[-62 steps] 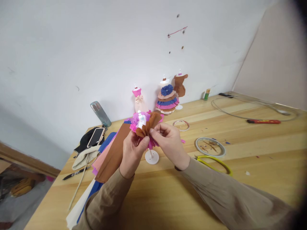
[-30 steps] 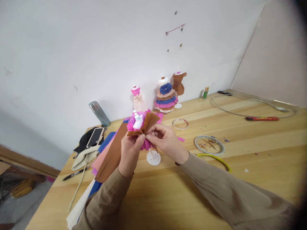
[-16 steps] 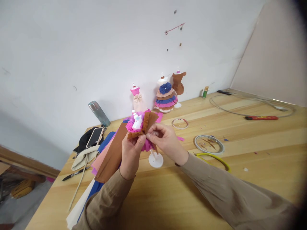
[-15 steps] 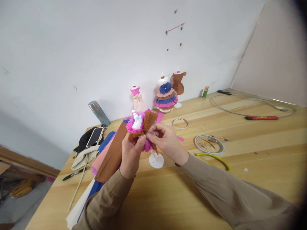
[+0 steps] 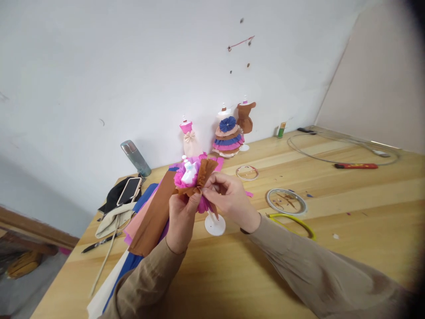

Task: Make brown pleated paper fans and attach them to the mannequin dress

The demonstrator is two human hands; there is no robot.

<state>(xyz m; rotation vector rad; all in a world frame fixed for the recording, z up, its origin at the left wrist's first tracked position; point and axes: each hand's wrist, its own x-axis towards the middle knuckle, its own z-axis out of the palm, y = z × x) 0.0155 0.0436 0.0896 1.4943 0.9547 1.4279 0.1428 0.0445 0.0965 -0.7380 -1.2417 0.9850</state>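
Between my hands a small white mannequin (image 5: 189, 173) leans on its round white stand (image 5: 215, 224). Pink crepe paper ruffles surround it, and a brown crepe paper strip (image 5: 206, 172) wraps part of the way around, gathered into pleats. My left hand (image 5: 182, 212) pinches the strip's lower edge from the left, thumb on top. From the right, my right hand (image 5: 226, 195) pinches the same strip with thumb and forefinger close to the left thumb. The fingertips hide the exact spot where the paper is gathered.
Dressed mannequins (image 5: 228, 137) stand by the wall. Folded crepe paper sheets (image 5: 152, 217), a phone (image 5: 129, 191), a pen (image 5: 101, 243) and a flask (image 5: 135, 158) lie or stand left. Rightward are tape rings (image 5: 286, 202), a yellow ring (image 5: 295, 223), a red cutter (image 5: 356, 166) and a cable (image 5: 308, 155).
Both hands keep their pinch on the brown strip, with only slight finger movement. The whole view has shifted a little.
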